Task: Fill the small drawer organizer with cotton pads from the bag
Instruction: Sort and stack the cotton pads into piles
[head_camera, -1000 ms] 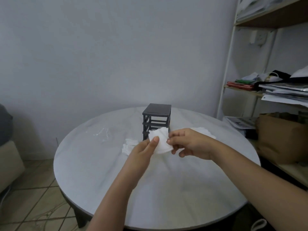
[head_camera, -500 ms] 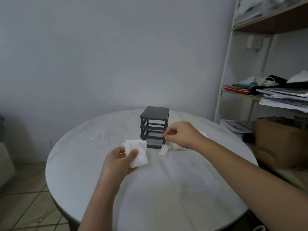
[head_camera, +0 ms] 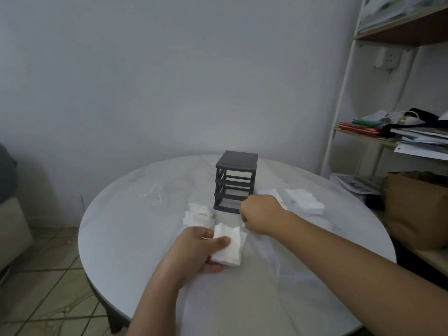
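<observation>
Round white marbled table (head_camera: 126, 238). Dark grey open-frame plastic drawer organizer (head_camera: 236, 183) stands upright toward the table's 12 o'clock. Left hand (head_camera: 194, 249), at the organizer's 6 o'clock, grips a stack of white square cotton pads (head_camera: 230, 251), thumb on top. Right hand (head_camera: 260, 214) at 5 o'clock, fingers curled; a white sliver shows at the fingertips, possibly a pad, but I cannot tell. Loose pad pile (head_camera: 197, 214) at 8 o'clock, second pad pile (head_camera: 304, 201) at 3 o'clock. Crumpled clear plastic bag (head_camera: 157, 196) at 9 o'clock.
</observation>
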